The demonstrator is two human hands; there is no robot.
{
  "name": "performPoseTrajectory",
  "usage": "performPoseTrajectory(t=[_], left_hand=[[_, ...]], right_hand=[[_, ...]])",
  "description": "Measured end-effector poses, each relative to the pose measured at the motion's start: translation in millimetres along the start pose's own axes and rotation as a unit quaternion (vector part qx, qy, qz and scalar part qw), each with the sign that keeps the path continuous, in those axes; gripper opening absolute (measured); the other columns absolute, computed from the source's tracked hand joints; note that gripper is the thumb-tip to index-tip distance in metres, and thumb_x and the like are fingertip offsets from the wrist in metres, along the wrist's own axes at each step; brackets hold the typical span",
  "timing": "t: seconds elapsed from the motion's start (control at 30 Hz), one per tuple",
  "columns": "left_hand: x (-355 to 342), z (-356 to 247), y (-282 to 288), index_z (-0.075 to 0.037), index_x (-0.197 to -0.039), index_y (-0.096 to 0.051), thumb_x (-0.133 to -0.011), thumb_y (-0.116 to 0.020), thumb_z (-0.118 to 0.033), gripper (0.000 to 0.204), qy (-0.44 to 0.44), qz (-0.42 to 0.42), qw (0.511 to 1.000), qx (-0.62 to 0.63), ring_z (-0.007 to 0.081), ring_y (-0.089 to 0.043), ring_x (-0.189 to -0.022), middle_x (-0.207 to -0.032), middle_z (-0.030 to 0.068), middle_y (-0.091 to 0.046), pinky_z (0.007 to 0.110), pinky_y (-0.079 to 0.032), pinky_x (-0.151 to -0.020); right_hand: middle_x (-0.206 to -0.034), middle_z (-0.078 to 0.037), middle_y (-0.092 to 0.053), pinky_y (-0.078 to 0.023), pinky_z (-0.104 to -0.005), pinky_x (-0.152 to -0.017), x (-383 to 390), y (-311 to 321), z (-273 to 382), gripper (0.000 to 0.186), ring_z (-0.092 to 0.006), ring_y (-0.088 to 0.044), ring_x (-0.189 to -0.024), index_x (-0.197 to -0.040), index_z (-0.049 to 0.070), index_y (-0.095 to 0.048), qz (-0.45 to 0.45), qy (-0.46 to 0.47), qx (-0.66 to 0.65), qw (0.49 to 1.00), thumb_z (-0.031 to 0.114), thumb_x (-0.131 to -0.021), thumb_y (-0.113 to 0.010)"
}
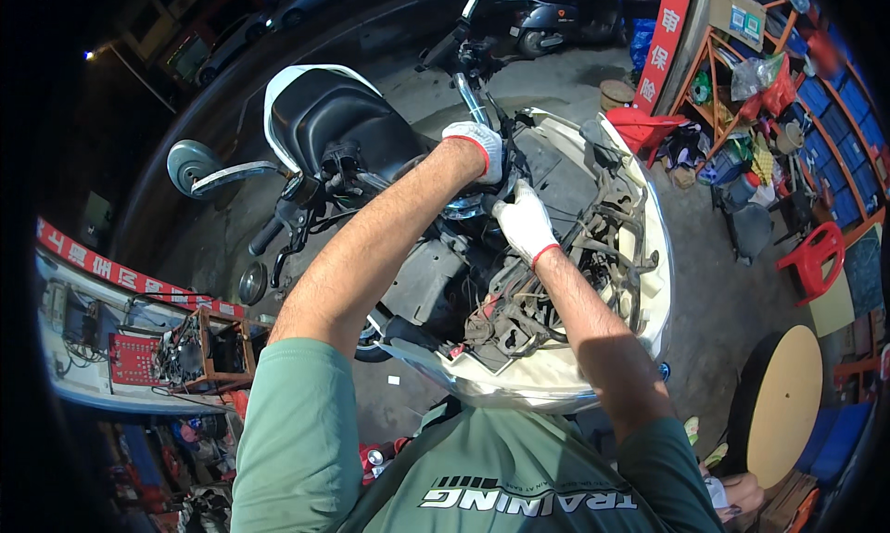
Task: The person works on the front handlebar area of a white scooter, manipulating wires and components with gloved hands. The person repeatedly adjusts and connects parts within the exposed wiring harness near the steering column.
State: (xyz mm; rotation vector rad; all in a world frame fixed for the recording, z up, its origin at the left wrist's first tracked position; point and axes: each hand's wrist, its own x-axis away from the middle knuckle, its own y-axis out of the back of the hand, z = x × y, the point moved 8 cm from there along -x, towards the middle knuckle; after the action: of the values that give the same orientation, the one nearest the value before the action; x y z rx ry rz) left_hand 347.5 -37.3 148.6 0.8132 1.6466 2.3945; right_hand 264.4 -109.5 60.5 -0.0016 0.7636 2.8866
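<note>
A partly dismantled scooter (649,255) with cream bodywork lies below me, its dark wiring and hoses (593,255) exposed. My left hand (475,148), in a white red-cuffed glove, is closed at the chrome steering stem (468,97); its fingertips and what they grip are hidden. Lower and to the right, my right hand (524,220), gloved alike, has curled fingers against a dark part beside the chrome. What it holds is too small to tell. A black seat (343,125) is left of my hands, near a handlebar with a round mirror (190,170).
Another scooter (565,23) stands at the back. Right are cluttered shelves with blue bins (816,107), a red plastic chair (816,255) and a round tan tabletop (783,394). A workbench (74,320) with tools is at left. A red banner post (663,42) rises behind.
</note>
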Motion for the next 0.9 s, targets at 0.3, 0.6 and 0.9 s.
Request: performPoseTrajectory(t=[0.3,0.6,0.9], left_hand=[[14.3,4.2,4.1,0.000,-0.111,-0.076,-0.082,-0.068,-0.038,0.048,0.021,0.002,1.000,0.014,0.0351,-0.073,-0.103,-0.110,0.0228,-0.074,0.043,-0.058,-0.087],[92.2,15.6,18.6,-0.001,-0.122,-0.065,-0.093,-0.066,-0.026,0.038,-0.043,-0.351,0.929,0.112,0.0383,-0.068,-0.102,-0.114,0.0206,-0.068,0.045,-0.054,-0.091],[133.9,66.1,-163.2,0.002,-0.119,-0.068,-0.098,-0.065,-0.020,0.031,0.233,-0.081,0.747,0.617,0.0182,-0.070,-0.087,-0.107,0.0122,-0.074,0.032,-0.057,-0.080]], right_hand=[[-0.135,-0.031,-0.061,-0.043,-0.0416,-0.110,-1.5,-0.1,6.4,0.066,-0.0394,-0.057,-0.130,-0.139,-0.009,-0.052,0.111,-0.020,-0.049,0.992,0.027,-0.088,-0.071],[-0.122,-0.025,-0.069,-0.048,-0.0397,-0.101,-6.0,2.2,-3.0,0.057,-0.0335,-0.066,-0.115,-0.130,-0.009,-0.057,0.035,-0.004,-0.056,0.998,0.030,-0.091,-0.071],[-0.130,-0.031,-0.065,-0.045,-0.0401,-0.107,-0.6,-1.3,4.4,0.074,-0.0373,-0.062,-0.124,-0.134,-0.012,-0.055,0.068,-0.006,-0.080,0.994,0.041,-0.087,-0.074]])
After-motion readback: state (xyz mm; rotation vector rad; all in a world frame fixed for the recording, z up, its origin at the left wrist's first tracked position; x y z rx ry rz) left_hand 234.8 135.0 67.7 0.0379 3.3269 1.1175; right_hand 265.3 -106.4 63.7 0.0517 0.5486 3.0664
